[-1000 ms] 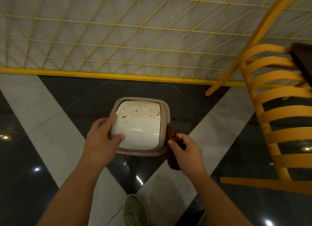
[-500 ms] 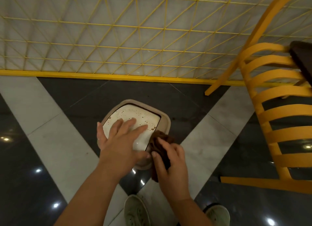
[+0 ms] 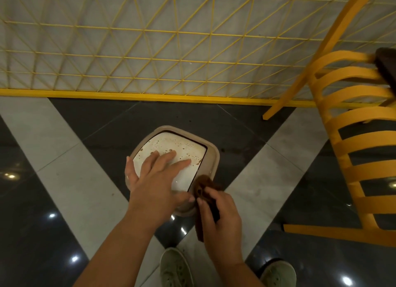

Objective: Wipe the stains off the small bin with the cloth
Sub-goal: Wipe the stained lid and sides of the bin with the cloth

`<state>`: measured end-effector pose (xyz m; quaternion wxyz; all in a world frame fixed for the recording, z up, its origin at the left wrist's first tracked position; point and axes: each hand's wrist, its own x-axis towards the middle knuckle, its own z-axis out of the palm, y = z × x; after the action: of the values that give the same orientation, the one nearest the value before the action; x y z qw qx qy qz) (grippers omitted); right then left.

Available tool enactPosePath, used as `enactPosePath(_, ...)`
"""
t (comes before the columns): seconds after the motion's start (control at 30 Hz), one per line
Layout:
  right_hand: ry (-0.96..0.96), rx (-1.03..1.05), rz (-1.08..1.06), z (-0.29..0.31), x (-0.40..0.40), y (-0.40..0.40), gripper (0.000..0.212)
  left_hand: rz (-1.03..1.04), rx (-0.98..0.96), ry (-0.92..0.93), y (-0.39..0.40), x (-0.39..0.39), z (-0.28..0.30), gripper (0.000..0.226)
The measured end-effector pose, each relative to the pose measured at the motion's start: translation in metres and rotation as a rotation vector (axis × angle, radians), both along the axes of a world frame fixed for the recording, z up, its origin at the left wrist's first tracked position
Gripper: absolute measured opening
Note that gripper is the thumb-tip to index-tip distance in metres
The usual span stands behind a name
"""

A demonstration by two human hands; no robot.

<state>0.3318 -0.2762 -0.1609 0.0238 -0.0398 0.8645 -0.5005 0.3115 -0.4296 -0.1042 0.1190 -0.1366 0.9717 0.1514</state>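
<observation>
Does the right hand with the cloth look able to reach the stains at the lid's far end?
Probably not directly: the left hand lies flat across the lid, between the cloth in the right hand and the stains.

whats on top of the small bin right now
The left hand lies flat on the small bin lid, beside brown stains at the far edge. The cloth in the right hand meets the near rim. Lid under the palm is hidden.
</observation>
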Motion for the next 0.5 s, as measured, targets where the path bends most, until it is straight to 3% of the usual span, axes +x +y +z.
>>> enactPosePath(0.13, 0.08, 0.118, 0.067, -0.003, -0.046, 0.001, 0.03, 0.015, 0.057, 0.012, 0.0, -0.001, -0.002, 0.076)
enactPosePath(0.27, -0.159, 0.113, -0.093, -0.02, -0.088, -0.003, 0.035, 0.031, 0.105, 0.02, -0.001, -0.002, -0.004, 0.076)
enactPosePath(0.37, -0.251, 0.049, -0.189, -0.026, -0.068, -0.009, 0.034, 0.029, 0.093, 0.01, -0.001, -0.003, -0.005, 0.077)
enactPosePath(0.5, -0.3, 0.025, -0.164, -0.026, -0.014, -0.01, 0.021, 0.016, 0.092, 0.019, -0.002, -0.001, -0.007, 0.076)
